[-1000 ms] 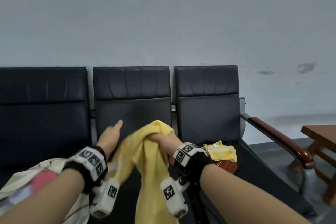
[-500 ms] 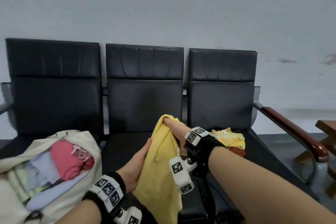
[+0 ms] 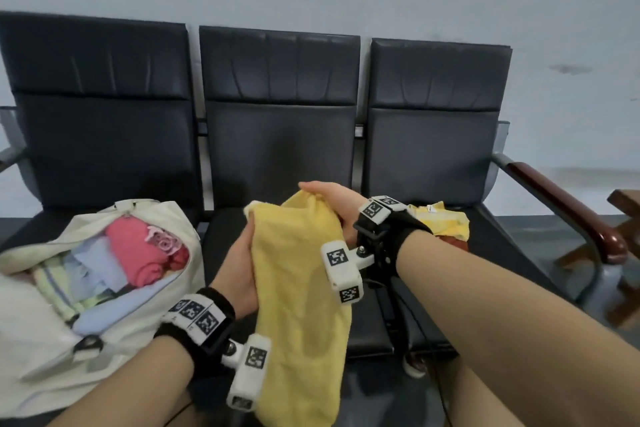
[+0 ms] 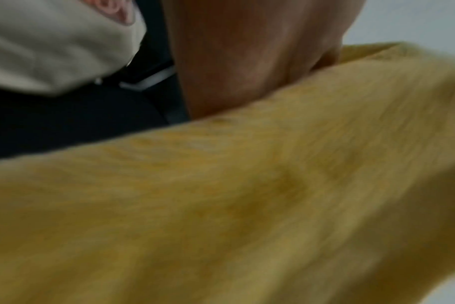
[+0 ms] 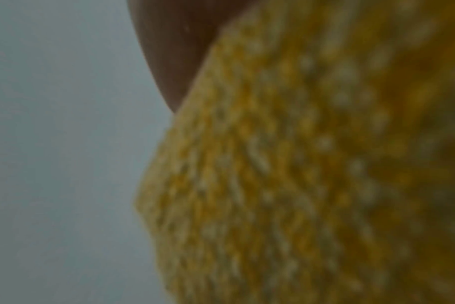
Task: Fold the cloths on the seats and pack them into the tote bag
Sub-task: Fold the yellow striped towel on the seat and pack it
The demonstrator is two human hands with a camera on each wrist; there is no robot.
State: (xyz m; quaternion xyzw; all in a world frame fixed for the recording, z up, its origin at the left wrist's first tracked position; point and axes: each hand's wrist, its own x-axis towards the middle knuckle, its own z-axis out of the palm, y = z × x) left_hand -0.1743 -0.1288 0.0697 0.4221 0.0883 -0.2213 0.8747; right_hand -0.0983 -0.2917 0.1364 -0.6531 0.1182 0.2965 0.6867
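A yellow cloth [image 3: 298, 291] hangs in front of the middle seat [image 3: 277, 229], held up between both hands. My right hand [image 3: 329, 199] grips its top edge. My left hand [image 3: 242, 260] holds its left side, with the fingers hidden behind the fabric. The cream tote bag [image 3: 41, 357] lies open on the left seat with a pink cloth [image 3: 138, 253] and light blue and striped cloths folded inside. Another yellow cloth [image 3: 440, 222] lies bunched on the right seat over something red. Both wrist views are filled by the blurred yellow cloth [image 4: 247, 195] [image 5: 312, 164].
Three black seats [image 3: 433, 149] stand in a row against a grey wall. A wooden armrest [image 3: 568, 204] runs along the right end. Part of a wooden table [image 3: 627, 201] shows at the far right edge.
My view has tilted down and left, bringing the tote bag into sight. My left hand came off the seat back and took hold of the yellow cloth's left side.
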